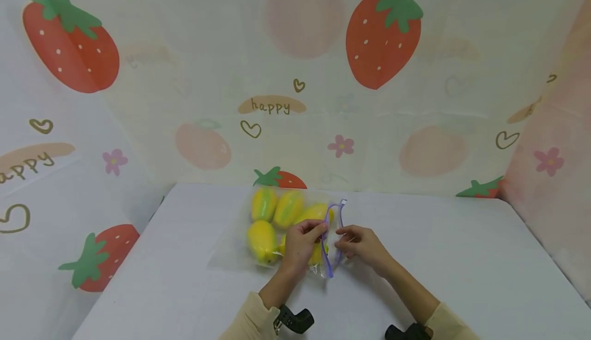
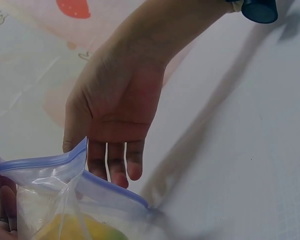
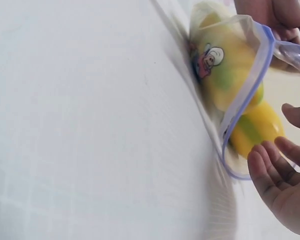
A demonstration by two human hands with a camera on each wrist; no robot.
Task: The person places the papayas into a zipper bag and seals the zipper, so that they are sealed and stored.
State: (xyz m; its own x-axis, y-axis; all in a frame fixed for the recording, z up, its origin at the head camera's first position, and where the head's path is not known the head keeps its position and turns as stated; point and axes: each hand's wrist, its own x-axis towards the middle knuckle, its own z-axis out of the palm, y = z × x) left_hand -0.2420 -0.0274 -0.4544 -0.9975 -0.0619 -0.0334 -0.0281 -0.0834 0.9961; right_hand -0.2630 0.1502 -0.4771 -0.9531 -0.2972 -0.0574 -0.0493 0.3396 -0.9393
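Observation:
A clear zip bag (image 1: 231, 253) with a purple zip strip (image 1: 330, 265) lies on the table, its mouth parted toward the right. Inside are several yellow fruits (image 1: 262, 241) with green streaks, shaped like mangoes or papayas. My left hand (image 1: 297, 247) pinches the bag's rim between thumb and fingers. Just right of the mouth is my right hand (image 1: 365, 247), its fingers loosely spread and holding nothing. In the right wrist view its fingertips are right at the opening, in front of a yellow fruit (image 3: 255, 130). A cartoon print (image 3: 210, 60) shows on the bag.
The white table (image 1: 452, 268) runs to a back wall hung with a strawberry-patterned sheet (image 1: 295, 73). Similar sheets stand at the left and right sides. Each wrist wears a black camera, such as the left one (image 1: 297, 320).

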